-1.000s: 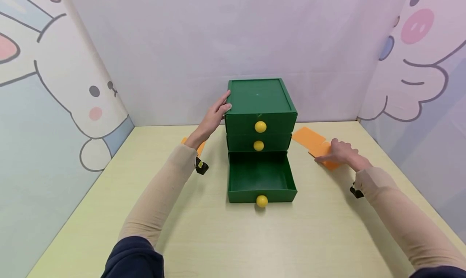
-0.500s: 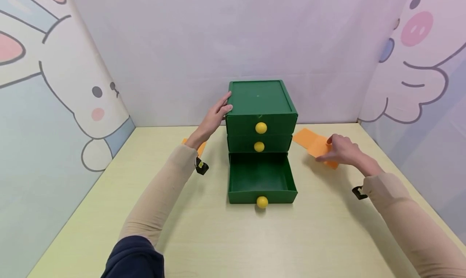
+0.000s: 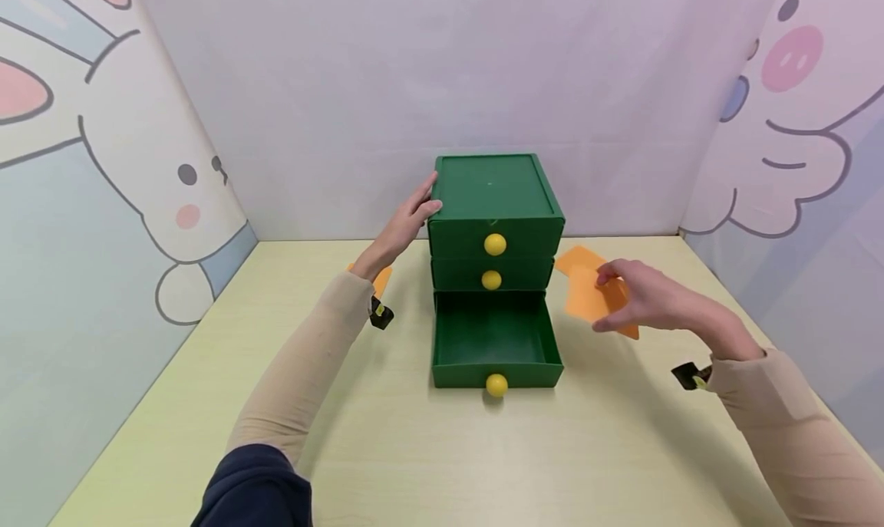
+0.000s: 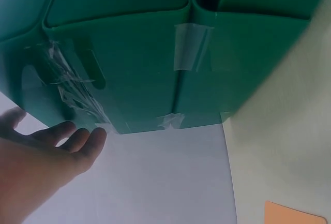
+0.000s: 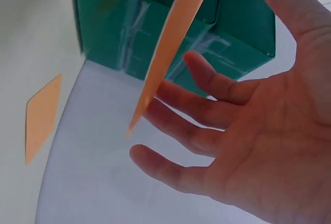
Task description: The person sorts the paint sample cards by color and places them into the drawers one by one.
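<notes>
A green cabinet of three stacked drawers with yellow ball knobs stands near the back wall. Its bottom drawer is pulled out, showing a bare inside. My left hand rests against the cabinet's upper left side, thumb at the top edge and fingers extended; the left wrist view shows its fingers by the taped side. My right hand holds an orange card to the right of the cabinet, thumb and fingers at its edges. In the right wrist view that card appears nearly edge-on, raised above the table.
Another orange card lies on the table behind the held one. To the left, an orange card is partly covered by my left forearm. The pale table meets walls printed with cartoon animals on both sides.
My right hand has picked the orange card up off the table and drawn it slightly toward me. The left hand has stayed on the cabinet.
</notes>
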Demonstrator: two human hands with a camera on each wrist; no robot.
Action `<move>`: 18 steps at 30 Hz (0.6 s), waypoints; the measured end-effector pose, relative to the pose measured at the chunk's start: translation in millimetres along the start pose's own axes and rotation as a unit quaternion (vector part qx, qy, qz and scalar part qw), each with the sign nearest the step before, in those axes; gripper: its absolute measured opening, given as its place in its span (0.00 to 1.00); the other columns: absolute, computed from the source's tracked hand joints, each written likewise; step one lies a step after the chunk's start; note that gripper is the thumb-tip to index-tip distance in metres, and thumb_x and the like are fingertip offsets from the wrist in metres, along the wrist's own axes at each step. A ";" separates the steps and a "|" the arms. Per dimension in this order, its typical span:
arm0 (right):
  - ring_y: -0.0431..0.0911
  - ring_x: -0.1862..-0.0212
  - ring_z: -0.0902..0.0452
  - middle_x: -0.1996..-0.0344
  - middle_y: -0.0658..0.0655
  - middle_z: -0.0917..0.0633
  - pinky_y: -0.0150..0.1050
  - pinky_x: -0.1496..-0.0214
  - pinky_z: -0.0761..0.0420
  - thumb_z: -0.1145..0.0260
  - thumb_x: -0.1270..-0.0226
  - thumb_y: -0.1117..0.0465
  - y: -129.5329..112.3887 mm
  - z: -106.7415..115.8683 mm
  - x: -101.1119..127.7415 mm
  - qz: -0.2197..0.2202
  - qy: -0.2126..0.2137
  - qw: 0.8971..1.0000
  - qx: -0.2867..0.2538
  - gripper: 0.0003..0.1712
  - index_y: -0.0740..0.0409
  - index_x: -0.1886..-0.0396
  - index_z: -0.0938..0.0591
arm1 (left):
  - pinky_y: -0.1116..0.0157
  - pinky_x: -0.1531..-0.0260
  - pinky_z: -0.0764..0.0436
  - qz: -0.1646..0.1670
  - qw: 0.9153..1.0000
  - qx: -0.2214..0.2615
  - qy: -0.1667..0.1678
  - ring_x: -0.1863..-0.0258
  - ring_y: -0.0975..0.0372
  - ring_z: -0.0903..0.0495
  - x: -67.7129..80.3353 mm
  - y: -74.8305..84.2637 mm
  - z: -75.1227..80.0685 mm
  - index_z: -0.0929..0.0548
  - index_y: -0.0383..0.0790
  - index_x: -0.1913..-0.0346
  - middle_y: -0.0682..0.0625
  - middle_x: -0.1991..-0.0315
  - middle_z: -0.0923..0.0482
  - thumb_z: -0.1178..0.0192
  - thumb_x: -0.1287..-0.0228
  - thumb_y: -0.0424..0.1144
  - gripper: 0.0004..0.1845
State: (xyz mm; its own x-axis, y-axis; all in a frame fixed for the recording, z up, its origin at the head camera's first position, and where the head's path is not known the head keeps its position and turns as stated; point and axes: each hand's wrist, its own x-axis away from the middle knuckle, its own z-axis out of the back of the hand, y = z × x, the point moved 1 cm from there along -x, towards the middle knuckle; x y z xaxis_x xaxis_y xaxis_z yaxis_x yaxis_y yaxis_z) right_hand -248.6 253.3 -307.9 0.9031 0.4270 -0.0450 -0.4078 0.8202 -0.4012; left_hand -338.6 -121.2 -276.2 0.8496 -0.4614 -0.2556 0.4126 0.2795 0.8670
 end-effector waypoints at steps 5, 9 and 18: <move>0.53 0.48 0.29 0.48 0.62 0.22 0.53 0.44 0.26 0.20 0.57 0.46 -23.6 -3.6 3.0 0.052 -0.008 0.999 0.000 0.38 0.63 0.51 0.24 | 0.47 0.27 0.45 0.005 1.000 -0.006 -0.006 0.21 0.55 0.57 -0.7 0.1 0.9 0.58 0.50 0.22 0.51 0.20 0.62 0.60 0.24 0.47 0.33; 0.52 0.47 0.29 0.47 0.59 0.22 0.51 0.46 0.25 0.19 0.58 0.49 -37.9 -11.6 -1.9 0.088 -0.004 0.996 0.005 0.34 0.59 0.54 0.23 | 0.46 0.27 0.45 0.007 1.000 -0.008 -0.006 0.21 0.55 0.57 -0.9 0.0 1.6 0.56 0.50 0.22 0.50 0.21 0.62 0.60 0.24 0.47 0.33; 0.52 0.45 0.30 0.46 0.57 0.22 0.51 0.43 0.28 0.19 0.59 0.51 -61.6 -33.7 -18.5 0.110 -0.024 0.994 0.015 0.34 0.57 0.53 0.23 | 0.47 0.27 0.45 0.004 1.000 -0.012 -0.002 0.22 0.55 0.56 -1.8 -0.6 -0.1 0.55 0.48 0.22 0.51 0.20 0.62 0.59 0.24 0.47 0.33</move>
State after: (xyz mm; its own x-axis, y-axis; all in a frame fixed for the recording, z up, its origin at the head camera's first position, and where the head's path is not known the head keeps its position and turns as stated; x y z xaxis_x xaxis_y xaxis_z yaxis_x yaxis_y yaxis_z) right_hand -235.6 182.1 -313.2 0.7844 0.6144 -0.0849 -0.5992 0.7155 -0.3592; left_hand -340.3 -120.4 -276.4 0.8514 -0.4625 -0.2474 0.4141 0.3032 0.8582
